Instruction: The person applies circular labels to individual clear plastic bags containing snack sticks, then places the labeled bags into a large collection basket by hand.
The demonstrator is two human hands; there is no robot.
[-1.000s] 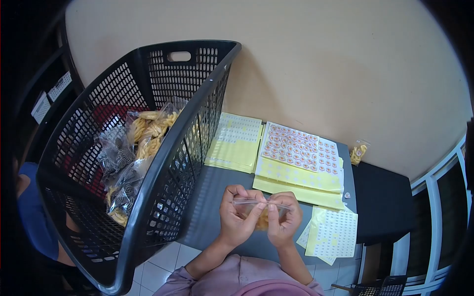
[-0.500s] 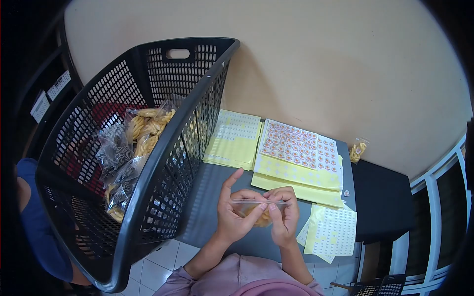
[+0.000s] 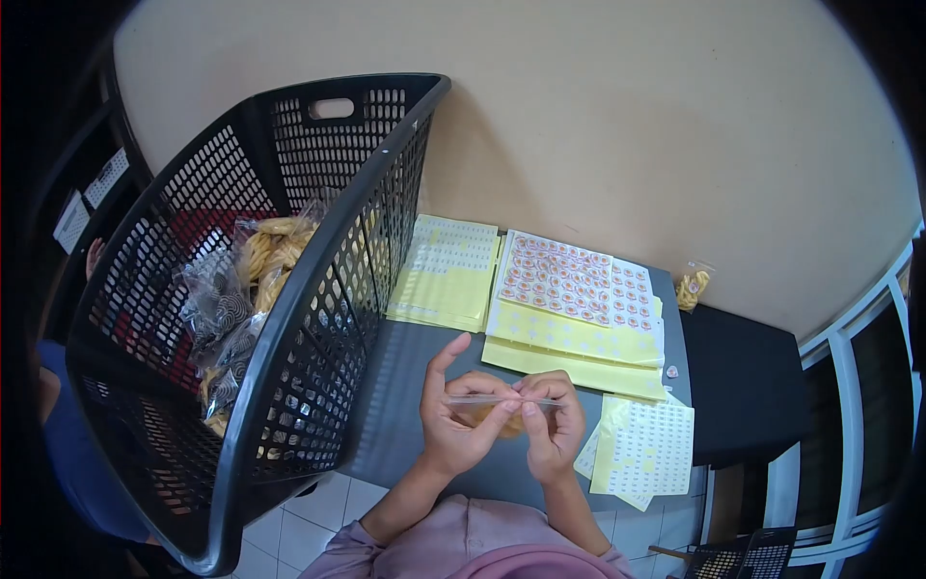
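Both hands pinch the top edge of a small clear plastic bag (image 3: 500,422) with yellowish snacks inside. My left hand (image 3: 457,425) grips the edge between thumb and fingers, with its index finger raised. At the middle of that edge, my right hand (image 3: 552,429) presses thumb and fingers together, its thumb close to the left one. The bag hangs above the grey table (image 3: 395,386), its lower part partly hidden by the hands. Beyond the hands lie sheets of round orange-and-white stickers (image 3: 559,280) on yellow backing sheets (image 3: 569,362).
A large black basket (image 3: 362,251) on the left holds several snack bags (image 3: 275,251). Label sheets (image 3: 449,270) lie beside it, others (image 3: 646,449) at right. A filled bag (image 3: 693,288) sits on a black surface (image 3: 743,386). Another person's blue clothing (image 3: 82,454) shows at far left.
My hands keep their pinch on the bag's edge with little movement. The view has shifted slightly. At far left, the other person has moved and a hand now shows behind the basket.
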